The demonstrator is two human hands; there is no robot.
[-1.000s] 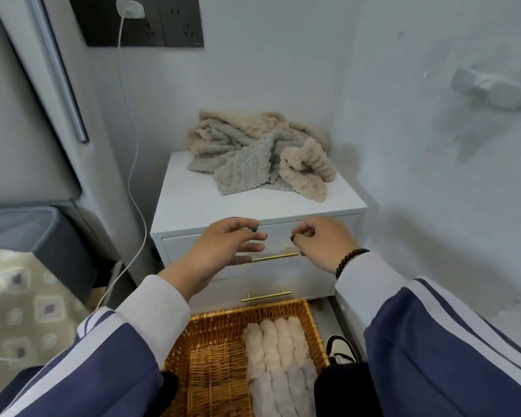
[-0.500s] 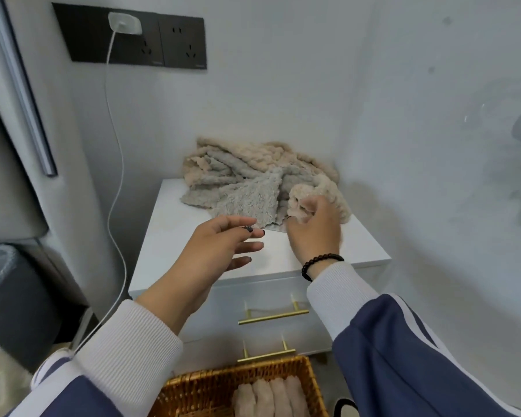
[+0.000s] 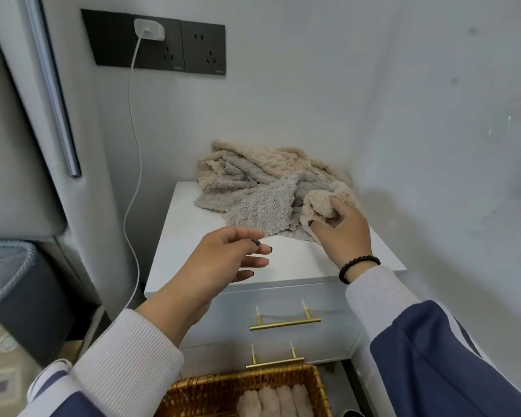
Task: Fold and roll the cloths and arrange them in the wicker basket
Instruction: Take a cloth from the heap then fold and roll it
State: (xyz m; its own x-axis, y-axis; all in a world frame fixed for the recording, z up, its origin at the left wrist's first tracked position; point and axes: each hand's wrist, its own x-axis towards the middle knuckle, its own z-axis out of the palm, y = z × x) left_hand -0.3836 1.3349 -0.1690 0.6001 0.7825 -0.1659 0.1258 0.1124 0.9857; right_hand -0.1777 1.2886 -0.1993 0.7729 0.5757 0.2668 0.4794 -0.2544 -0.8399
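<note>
Up at one o'clock on the white nightstand (image 3: pixel 193 251), the right hand (image 3: pixel 342 233) has its fingers (image 3: pixel 324 220) curled into a beige cloth (image 3: pixel 322 203) at the right edge of the crumpled heap of cloths (image 3: pixel 253 188). Meanwhile the left hand (image 3: pixel 223 260) hovers over the nightstand's front edge, fingers loosely spread, holding nothing. At six o'clock the wicker basket (image 3: pixel 223 389) holds four rolled cloths (image 3: pixel 274 401) side by side.
</note>
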